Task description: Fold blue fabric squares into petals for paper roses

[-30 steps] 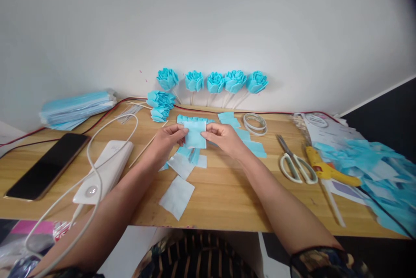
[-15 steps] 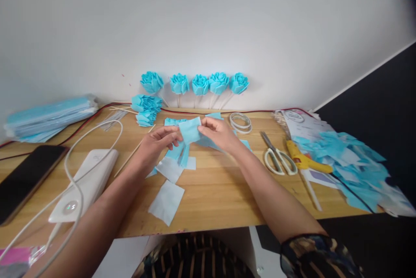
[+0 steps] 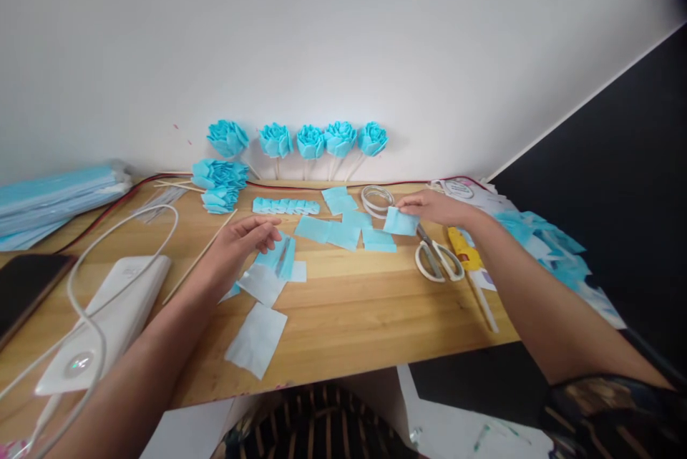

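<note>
My right hand point(image 3: 429, 206) pinches a light blue fabric square point(image 3: 401, 222) just above the scissors point(image 3: 437, 262), beside a roll of tape point(image 3: 377, 200). My left hand point(image 3: 250, 238) hovers with loosely stretched fingers and nothing in them. Below it lie folded blue strips point(image 3: 284, 258) and pale fabric squares point(image 3: 256, 339). More blue pieces point(image 3: 343, 233) are spread between my hands. Behind them rests a row of folded petals point(image 3: 286, 206).
Finished blue fabric flowers point(image 3: 311, 142) on sticks lean on the wall, with others point(image 3: 221, 183) lying at left. A white power bank point(image 3: 107, 323), cable and phone point(image 3: 32, 294) occupy the left side. A yellow glue gun point(image 3: 464, 250) and blue scraps point(image 3: 552, 244) are at right.
My right hand has carried the fabric square away to the right, over toward the scissors. My left hand has let go of it. The view has shifted rightward.
</note>
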Available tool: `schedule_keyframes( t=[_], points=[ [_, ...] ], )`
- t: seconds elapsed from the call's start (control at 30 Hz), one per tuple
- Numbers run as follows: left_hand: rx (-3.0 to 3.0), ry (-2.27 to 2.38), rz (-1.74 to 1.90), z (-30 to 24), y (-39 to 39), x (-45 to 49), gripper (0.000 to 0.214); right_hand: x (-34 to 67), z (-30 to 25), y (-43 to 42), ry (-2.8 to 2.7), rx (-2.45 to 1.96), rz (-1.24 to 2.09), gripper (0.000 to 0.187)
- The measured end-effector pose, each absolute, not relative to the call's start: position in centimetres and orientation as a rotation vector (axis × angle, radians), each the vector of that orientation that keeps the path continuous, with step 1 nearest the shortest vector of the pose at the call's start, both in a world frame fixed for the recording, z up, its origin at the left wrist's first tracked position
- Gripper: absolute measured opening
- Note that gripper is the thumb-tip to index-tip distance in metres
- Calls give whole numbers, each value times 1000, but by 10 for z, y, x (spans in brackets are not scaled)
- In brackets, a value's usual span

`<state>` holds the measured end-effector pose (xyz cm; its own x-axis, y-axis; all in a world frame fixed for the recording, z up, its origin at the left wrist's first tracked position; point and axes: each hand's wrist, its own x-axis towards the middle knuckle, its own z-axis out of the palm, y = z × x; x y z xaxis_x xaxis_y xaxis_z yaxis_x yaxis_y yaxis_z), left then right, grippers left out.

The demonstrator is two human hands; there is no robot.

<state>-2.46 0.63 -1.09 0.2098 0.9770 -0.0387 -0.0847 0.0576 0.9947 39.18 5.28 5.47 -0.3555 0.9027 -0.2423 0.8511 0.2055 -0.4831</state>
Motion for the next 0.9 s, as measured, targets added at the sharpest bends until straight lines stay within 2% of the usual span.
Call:
schedule_keyframes(
  t=[0.3, 0.4, 0.5, 0.7, 0.9],
  points=[
    [1201, 1014, 1079, -7, 6, -24, 27, 374, 80, 23, -2390, -1679, 993, 38],
    [1201, 1019, 1075, -6, 6, -24, 28, 345, 74, 5, -2445, -1503, 1198, 34],
    [1196, 1025, 1070, -5, 5, -23, 30, 320, 54, -6, -2503, -1405, 1239, 31],
    [1259, 995, 1097, -7, 7, -25, 26, 299, 28, -18, -2582, -1552, 743, 34],
    [1463, 1152, 1254, 17, -5, -23, 25, 309, 51, -22, -2533, -1737, 226, 38]
  ],
)
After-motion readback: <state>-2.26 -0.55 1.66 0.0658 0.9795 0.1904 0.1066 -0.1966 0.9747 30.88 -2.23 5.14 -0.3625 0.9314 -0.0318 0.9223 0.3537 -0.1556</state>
